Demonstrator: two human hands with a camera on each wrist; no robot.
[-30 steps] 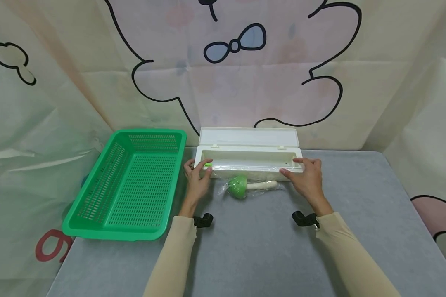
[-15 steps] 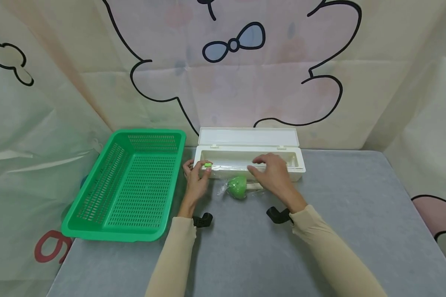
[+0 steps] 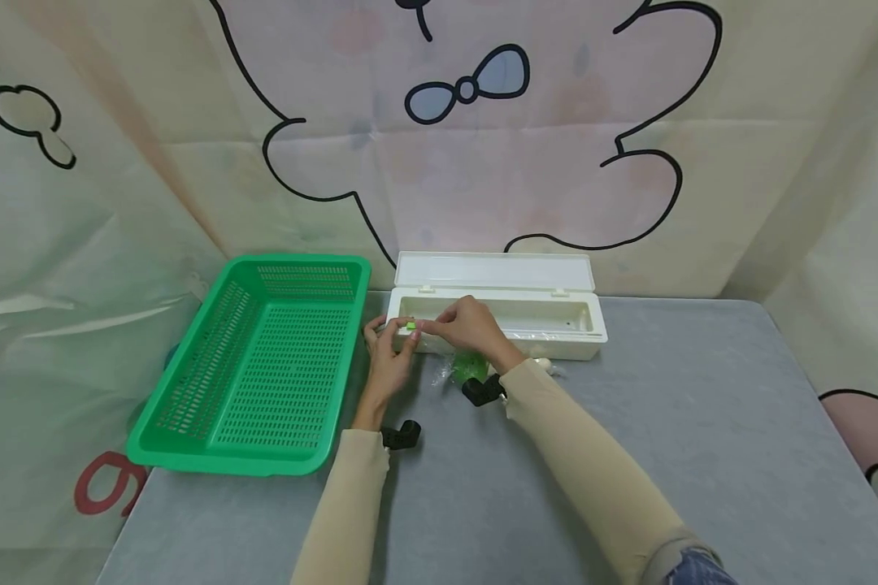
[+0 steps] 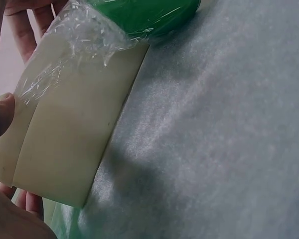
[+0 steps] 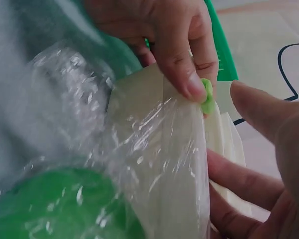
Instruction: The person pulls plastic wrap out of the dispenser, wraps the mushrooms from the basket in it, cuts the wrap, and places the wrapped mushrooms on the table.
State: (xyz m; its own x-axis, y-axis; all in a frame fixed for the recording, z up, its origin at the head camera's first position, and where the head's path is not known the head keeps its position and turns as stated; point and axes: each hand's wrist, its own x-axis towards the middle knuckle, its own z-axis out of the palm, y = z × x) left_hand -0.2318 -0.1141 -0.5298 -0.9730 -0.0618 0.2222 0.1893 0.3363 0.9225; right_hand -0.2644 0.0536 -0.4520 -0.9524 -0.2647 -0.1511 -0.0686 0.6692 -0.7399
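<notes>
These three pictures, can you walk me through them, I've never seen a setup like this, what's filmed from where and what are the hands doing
No machine here: a person works with two bare hands, wearing one camera on the head and one on each wrist. The wide picture is the head view; the two close-ups come from the wrists. On a grey table stand an empty green basket and an open white cling-film box. In front of the box lies a green toy vegetable under clear film. The left hand touches a small green slider on the box's left end; whether it grips it is unclear. The right hand reaches over to it.
</notes>
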